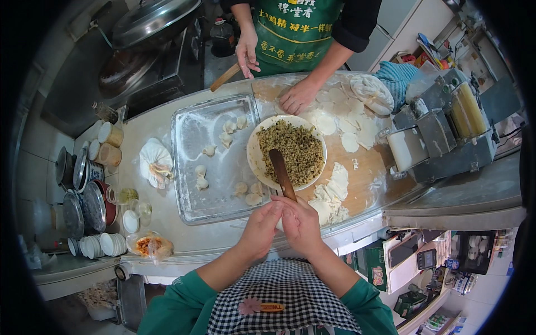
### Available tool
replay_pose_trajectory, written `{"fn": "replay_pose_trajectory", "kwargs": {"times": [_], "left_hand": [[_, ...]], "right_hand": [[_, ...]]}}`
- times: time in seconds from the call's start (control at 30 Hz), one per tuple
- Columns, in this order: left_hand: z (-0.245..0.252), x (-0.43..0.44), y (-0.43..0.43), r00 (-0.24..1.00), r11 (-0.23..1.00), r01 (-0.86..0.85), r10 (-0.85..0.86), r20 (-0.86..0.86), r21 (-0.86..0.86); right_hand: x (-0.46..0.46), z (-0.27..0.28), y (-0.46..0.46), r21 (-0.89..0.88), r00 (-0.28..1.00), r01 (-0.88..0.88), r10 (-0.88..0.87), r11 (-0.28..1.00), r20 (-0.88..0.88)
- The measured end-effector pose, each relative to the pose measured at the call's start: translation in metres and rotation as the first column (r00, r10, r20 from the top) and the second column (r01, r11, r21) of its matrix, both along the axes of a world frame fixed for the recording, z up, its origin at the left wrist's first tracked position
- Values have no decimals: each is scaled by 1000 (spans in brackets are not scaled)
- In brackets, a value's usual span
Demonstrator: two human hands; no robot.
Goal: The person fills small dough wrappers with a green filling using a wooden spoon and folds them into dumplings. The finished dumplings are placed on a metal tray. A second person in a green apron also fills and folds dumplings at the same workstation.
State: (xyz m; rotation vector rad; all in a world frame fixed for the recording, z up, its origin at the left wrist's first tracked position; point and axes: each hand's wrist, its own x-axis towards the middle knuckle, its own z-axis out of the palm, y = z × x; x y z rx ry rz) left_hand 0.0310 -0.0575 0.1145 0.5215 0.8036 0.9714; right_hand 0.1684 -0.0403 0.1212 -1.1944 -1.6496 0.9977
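Note:
My left hand (263,226) and my right hand (300,224) meet at the near rim of a white bowl (250,157) of chopped filling (289,142). Their fingers are pinched together around a pale piece of dough (279,225), mostly hidden. A brown wooden spatula (281,169) runs from my right hand over the filling. Left of the bowl, a floured metal tray (188,213) holds several small dumplings (253,199). Round dough wrappers (325,124) and a torn heap of dough (335,186) lie on the wooden board (364,167) to the right.
Across the table a co-worker in a green apron (293,37) has one hand on the wrappers and a wooden stick (225,77) by the other. A dough-rolling machine (444,125) stands right; a tied white cloth bag (155,162), jars (109,155) and stacked small dishes (112,244) stand left.

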Motion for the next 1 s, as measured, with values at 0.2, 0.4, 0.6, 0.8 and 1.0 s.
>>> {"fn": "replay_pose_trajectory", "kwargs": {"times": [0.2, 0.4, 0.6, 0.8, 1.0], "left_hand": [[-16, 26, -23, 935, 959, -166, 227, -271, 228], [-30, 12, 9, 879, 922, -313, 372, 298, -230], [-22, 6, 6, 946, 968, -178, 218, 238, -178], [-14, -22, 0, 936, 999, 33, -18, -351, 36], [3, -22, -17, 861, 964, 162, -33, -508, 210]], "right_hand": [[-2, -4, 3, 261, 998, 40, -28, 964, -50], [1, -3, 3, 86, 978, 201, -195, 976, -76], [3, -10, -4, -233, 982, 148, -170, 961, -77], [26, -4, -3, -623, 937, -105, -132, 775, -323], [35, 7, -23, -649, 923, -189, -93, 737, -374]]}}
